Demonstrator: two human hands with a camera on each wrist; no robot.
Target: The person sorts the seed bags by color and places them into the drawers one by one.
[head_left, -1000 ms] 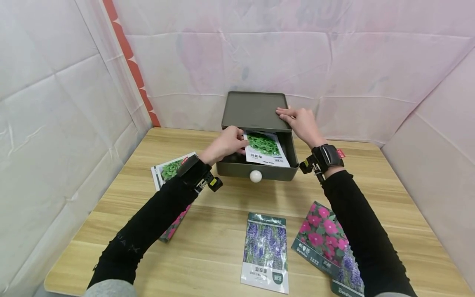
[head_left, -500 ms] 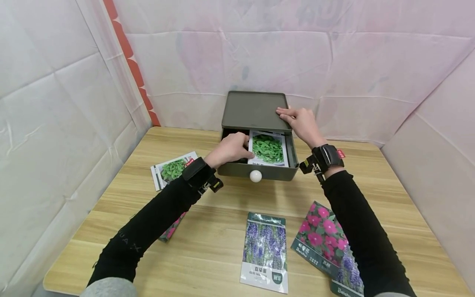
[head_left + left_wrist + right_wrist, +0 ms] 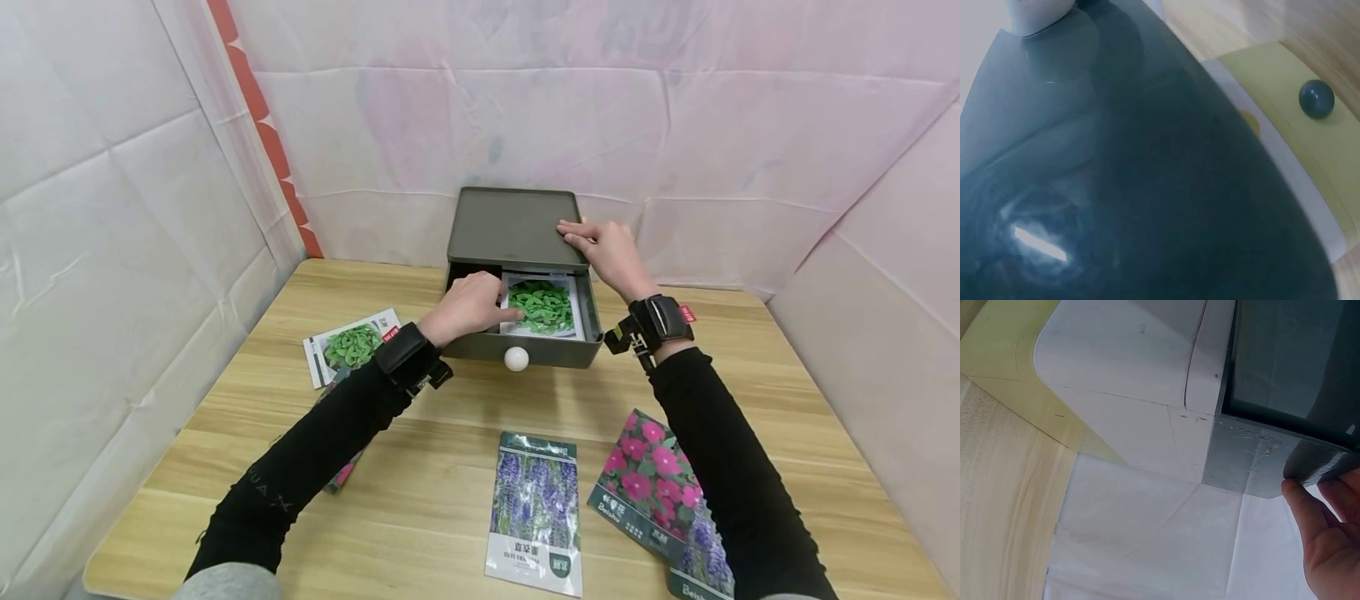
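A grey-green drawer box [image 3: 513,223] stands at the back of the table, its drawer [image 3: 525,350] with a white knob [image 3: 516,358] pulled out. A seed packet with green leaves [image 3: 546,305] lies in the drawer. My left hand [image 3: 471,305] reaches into the drawer and pinches the packet's left edge. My right hand [image 3: 604,247] rests with flat fingers on the box top's front right corner. In the right wrist view its fingers [image 3: 1327,532] touch the box corner [image 3: 1266,464]. The left wrist view is dark and blurred.
On the wooden table [image 3: 450,417] lie more seed packets: a green one [image 3: 351,347] at left, a lavender one [image 3: 536,508] in front, a pink-flowered one [image 3: 647,485] at right, another [image 3: 702,560] below it. One packet [image 3: 339,477] hides under my left arm. Padded white walls stand all around.
My left hand has brought the green-leaf packet down from a tilt over the drawer's front until it lies flat inside. The right hand has stayed on the box top.
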